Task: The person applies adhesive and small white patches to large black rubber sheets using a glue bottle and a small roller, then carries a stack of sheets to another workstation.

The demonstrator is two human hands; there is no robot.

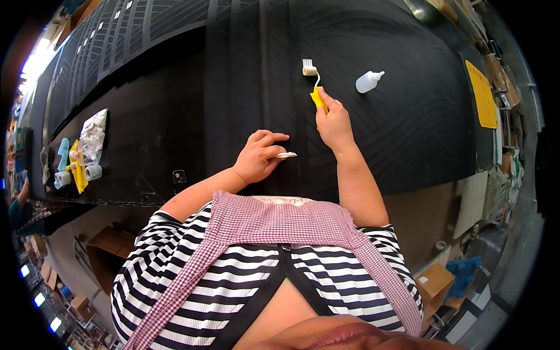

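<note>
My right hand (334, 123) grips the yellow handle of a small roller (314, 81), whose white head rests on the black rubber sheet (175, 116) ahead of me. My left hand (261, 154) pinches a small flat white piece (286, 155) against the sheet, just left of a raised seam. A white squeeze bottle (368, 81) lies on the sheet to the right of the roller head.
At the far left edge of the sheet lie spare white rollers with a yellow handle (76, 172), a blue item and a crumpled clear bag (93, 135). A yellow pad (483, 93) sits at the right. Cardboard boxes (434, 283) stand on the floor below.
</note>
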